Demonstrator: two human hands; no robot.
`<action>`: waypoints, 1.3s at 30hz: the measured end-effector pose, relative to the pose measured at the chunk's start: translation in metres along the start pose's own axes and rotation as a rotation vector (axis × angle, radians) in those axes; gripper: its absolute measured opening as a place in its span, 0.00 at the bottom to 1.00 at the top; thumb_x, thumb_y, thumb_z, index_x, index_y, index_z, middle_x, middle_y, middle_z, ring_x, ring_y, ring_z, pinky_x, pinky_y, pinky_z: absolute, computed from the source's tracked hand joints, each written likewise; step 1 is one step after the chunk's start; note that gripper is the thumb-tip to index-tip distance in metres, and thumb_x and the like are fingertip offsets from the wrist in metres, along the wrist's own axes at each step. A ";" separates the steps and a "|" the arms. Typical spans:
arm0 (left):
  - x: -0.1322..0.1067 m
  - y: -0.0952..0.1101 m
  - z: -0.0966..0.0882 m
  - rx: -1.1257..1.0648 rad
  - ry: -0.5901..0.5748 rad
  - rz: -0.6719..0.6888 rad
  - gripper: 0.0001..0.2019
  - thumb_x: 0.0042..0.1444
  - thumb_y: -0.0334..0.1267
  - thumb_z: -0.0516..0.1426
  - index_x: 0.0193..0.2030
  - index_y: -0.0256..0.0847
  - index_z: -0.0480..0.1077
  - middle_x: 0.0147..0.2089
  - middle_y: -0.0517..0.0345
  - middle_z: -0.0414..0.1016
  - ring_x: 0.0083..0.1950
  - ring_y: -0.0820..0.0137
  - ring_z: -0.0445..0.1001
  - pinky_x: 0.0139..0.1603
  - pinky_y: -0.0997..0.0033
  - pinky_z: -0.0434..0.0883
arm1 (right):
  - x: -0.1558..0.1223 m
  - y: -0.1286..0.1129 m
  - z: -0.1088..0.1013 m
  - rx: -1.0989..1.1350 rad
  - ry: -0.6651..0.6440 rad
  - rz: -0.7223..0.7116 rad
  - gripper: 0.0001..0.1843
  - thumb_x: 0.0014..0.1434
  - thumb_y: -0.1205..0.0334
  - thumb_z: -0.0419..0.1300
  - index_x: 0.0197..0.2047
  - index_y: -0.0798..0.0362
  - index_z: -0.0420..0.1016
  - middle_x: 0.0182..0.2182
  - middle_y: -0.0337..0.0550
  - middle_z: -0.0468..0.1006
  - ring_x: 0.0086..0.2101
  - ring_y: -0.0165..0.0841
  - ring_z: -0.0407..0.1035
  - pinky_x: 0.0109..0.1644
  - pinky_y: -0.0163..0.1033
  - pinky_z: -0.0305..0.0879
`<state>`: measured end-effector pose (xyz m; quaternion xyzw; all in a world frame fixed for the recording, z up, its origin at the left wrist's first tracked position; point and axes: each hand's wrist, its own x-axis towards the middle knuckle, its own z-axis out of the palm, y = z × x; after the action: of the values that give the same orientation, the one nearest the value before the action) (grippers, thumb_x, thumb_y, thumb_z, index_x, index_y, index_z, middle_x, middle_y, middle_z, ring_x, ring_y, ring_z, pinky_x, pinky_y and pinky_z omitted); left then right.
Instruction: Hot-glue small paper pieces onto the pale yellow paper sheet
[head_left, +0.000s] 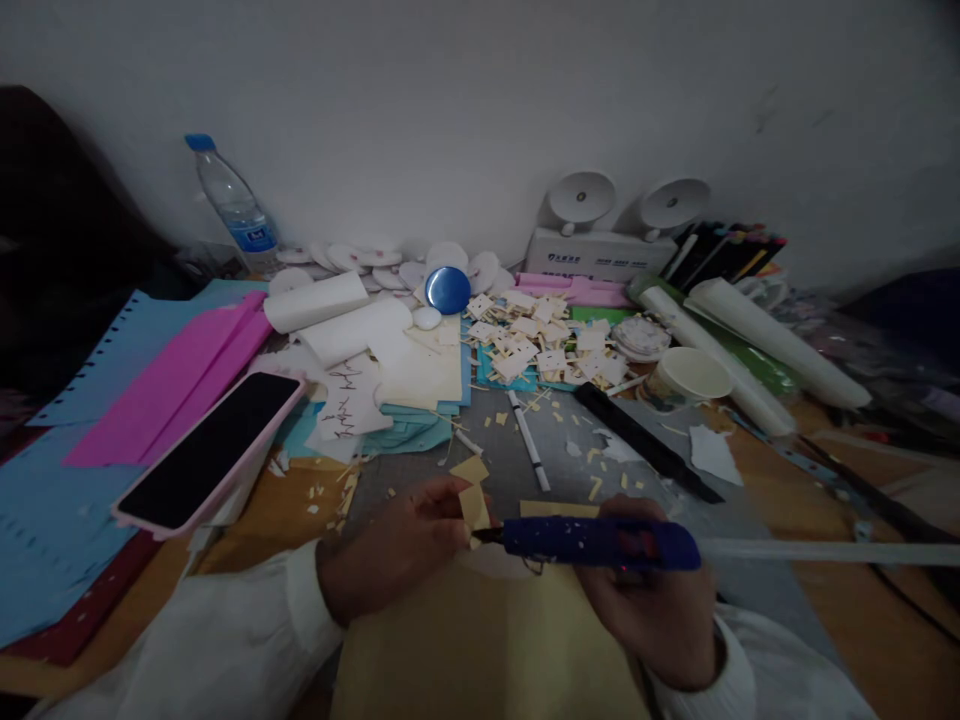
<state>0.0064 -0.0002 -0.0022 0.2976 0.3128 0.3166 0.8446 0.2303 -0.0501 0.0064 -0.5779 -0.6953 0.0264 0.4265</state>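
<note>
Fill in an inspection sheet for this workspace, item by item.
Surface: brown table partly covered by a grey mat, strewn with small scraps.
Job's things: blue glue gun, its nozzle at a small tan piece; what the piece is for, not clear.
Clutter: phone, pink paper, pile of pale cut pieces, paper cup, long black tool.
Hands: left hand pinches the tan piece; right hand grips the glue gun.
Cables: dark cable at the right; its ends cannot be traced.
Surroundings: pale wall behind; dim light.
</note>
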 end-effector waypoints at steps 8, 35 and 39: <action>-0.001 0.003 0.002 0.076 -0.007 0.004 0.13 0.44 0.37 0.68 0.36 0.40 0.73 0.33 0.60 0.78 0.37 0.72 0.74 0.38 0.76 0.65 | 0.005 -0.001 -0.002 -0.052 0.012 -0.105 0.07 0.53 0.59 0.57 0.35 0.49 0.63 0.22 0.34 0.71 0.20 0.30 0.71 0.22 0.32 0.66; -0.002 -0.002 -0.006 0.185 0.078 -0.045 0.16 0.42 0.38 0.67 0.39 0.39 0.73 0.35 0.59 0.75 0.35 0.71 0.71 0.37 0.73 0.64 | 0.004 0.006 -0.006 -0.075 0.021 -0.139 0.07 0.53 0.60 0.59 0.34 0.48 0.63 0.21 0.34 0.71 0.20 0.32 0.70 0.21 0.34 0.65; -0.003 -0.001 -0.004 0.217 0.094 -0.084 0.13 0.43 0.34 0.65 0.37 0.38 0.74 0.34 0.58 0.76 0.35 0.70 0.71 0.36 0.74 0.64 | 0.005 0.006 -0.006 -0.083 0.034 -0.130 0.06 0.52 0.63 0.58 0.35 0.48 0.64 0.21 0.35 0.71 0.20 0.32 0.70 0.22 0.34 0.66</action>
<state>0.0026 -0.0016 -0.0045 0.3586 0.3967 0.2588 0.8044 0.2389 -0.0470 0.0096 -0.5491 -0.7244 -0.0400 0.4149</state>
